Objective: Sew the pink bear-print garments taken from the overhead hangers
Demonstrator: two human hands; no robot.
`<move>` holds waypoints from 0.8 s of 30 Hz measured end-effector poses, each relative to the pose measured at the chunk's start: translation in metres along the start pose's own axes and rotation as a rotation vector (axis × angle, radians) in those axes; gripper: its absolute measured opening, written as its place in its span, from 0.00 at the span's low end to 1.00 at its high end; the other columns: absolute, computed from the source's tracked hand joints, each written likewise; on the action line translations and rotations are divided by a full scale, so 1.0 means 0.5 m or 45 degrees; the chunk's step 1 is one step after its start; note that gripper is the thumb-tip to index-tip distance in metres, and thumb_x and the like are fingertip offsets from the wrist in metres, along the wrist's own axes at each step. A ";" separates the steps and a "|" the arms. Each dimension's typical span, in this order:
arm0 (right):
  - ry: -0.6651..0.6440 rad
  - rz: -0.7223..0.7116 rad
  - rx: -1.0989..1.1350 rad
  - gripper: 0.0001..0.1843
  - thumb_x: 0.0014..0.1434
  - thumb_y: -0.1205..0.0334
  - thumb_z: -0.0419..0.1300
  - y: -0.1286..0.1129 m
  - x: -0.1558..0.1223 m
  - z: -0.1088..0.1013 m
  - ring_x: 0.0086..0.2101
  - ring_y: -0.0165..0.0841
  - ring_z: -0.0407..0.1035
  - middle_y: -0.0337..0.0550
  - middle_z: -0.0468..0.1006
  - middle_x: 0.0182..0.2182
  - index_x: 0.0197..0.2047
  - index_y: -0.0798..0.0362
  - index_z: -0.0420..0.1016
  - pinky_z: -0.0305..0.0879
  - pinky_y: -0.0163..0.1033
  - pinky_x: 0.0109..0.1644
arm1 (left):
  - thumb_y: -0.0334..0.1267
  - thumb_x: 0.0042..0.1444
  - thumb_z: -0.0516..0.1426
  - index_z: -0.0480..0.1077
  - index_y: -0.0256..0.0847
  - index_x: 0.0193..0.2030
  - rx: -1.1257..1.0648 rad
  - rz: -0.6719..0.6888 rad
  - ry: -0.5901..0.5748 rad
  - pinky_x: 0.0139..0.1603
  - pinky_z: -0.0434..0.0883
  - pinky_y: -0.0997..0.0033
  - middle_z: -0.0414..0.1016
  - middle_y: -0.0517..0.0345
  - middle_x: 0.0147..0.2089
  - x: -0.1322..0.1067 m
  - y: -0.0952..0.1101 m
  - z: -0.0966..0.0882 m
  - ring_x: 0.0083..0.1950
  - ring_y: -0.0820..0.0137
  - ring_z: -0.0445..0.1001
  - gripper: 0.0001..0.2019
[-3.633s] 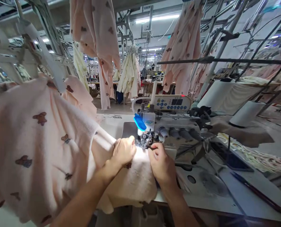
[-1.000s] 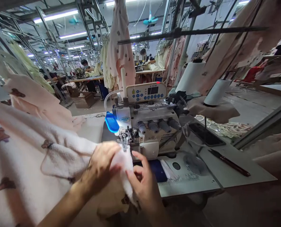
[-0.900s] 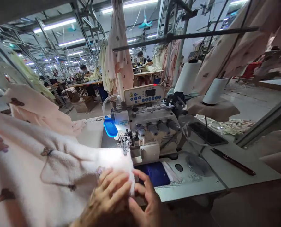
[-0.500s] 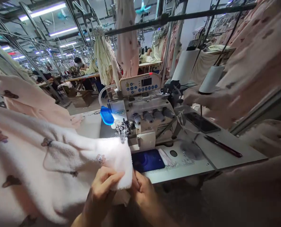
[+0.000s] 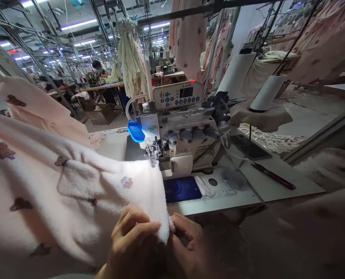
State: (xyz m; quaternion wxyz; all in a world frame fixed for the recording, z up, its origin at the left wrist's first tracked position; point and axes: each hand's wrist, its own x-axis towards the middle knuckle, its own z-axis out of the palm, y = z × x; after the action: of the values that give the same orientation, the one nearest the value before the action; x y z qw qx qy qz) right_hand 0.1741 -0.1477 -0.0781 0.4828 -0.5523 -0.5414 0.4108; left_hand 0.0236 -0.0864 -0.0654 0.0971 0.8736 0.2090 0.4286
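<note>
A fluffy pale pink garment (image 5: pixel 73 193) printed with small brown bears drapes across the left and reaches the needle area of the overlock sewing machine (image 5: pixel 184 135). My left hand (image 5: pixel 131 244) pinches the garment's lower right corner from the front, fingers closed on the edge. Just to the right, my right hand (image 5: pixel 187 248) is curled and grips the same corner from behind. Both hands sit low, in front of the table edge and clear of the needle.
White thread cones (image 5: pixel 267 93) stand right of the machine, and a dark pen (image 5: pixel 273 175) lies on the table (image 5: pixel 277 188). A blue pad (image 5: pixel 181 189) sits under the machine front. Pink garments hang overhead and at the right. A person sits at a far table (image 5: pixel 98 69).
The fabric edge has come off the needle and been drawn toward me. Both hands moved down from the presser foot to the table's front edge, still holding the corner.
</note>
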 end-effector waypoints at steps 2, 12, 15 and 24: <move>-0.014 0.036 0.020 0.14 0.55 0.59 0.50 -0.002 -0.005 -0.001 0.22 0.25 0.53 0.32 0.57 0.19 0.20 0.53 0.57 0.46 0.32 0.24 | 0.24 0.52 0.54 0.68 0.36 0.41 0.083 0.047 -0.008 0.32 0.68 0.73 0.65 0.57 0.29 -0.004 0.008 0.000 0.33 0.73 0.65 0.10; 0.165 -0.101 -0.030 0.19 0.60 0.53 0.49 -0.017 -0.024 0.007 0.19 0.29 0.62 0.35 0.68 0.17 0.22 0.51 0.70 0.58 0.31 0.23 | 0.28 0.55 0.54 0.69 0.33 0.41 0.378 0.230 0.069 0.38 0.66 0.69 0.69 0.55 0.29 -0.006 0.028 -0.004 0.34 0.71 0.67 0.08; 0.272 -0.315 -0.093 0.21 0.63 0.51 0.45 -0.029 -0.027 0.000 0.20 0.30 0.64 0.37 0.70 0.19 0.26 0.49 0.72 0.63 0.33 0.26 | 0.27 0.56 0.52 0.69 0.31 0.44 0.395 0.212 -0.036 0.42 0.64 0.66 0.69 0.54 0.30 -0.006 0.033 -0.014 0.36 0.71 0.66 0.10; 0.398 -0.730 -0.600 0.09 0.58 0.63 0.55 0.013 0.009 -0.020 0.34 0.33 0.71 0.41 0.75 0.35 0.44 0.48 0.68 0.69 0.35 0.35 | 0.25 0.55 0.49 0.68 0.36 0.40 0.530 0.161 -0.100 0.41 0.61 0.65 0.68 0.55 0.30 -0.001 0.032 -0.022 0.34 0.70 0.65 0.10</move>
State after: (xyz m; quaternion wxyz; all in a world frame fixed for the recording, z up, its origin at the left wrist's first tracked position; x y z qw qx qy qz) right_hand 0.1855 -0.1436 -0.0821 0.5144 -0.5302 -0.6731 0.0350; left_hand 0.0191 -0.1011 -0.0535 -0.1045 0.9021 0.2341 0.3471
